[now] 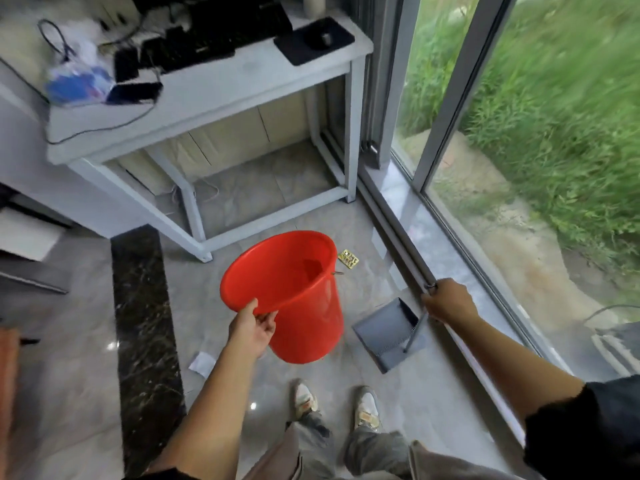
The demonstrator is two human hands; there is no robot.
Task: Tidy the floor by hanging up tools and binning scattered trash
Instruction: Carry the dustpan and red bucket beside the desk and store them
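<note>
Desk (225, 86) behind bucket (304, 306), dustpan (384, 327) beside

No legible text, label, brand, number or sign was recorded in this view. The small yellow card (348, 259) on the floor (86, 341), just beside the red bucket (308, 317), carried rows of dark marks, too small to read. The blue-and-white packet (78, 83) on the desk (221, 95) was motion-blurred; whatever was printed on it could not be made out. On the white paper slip (202, 362) on the floor, no print could be told.
</note>
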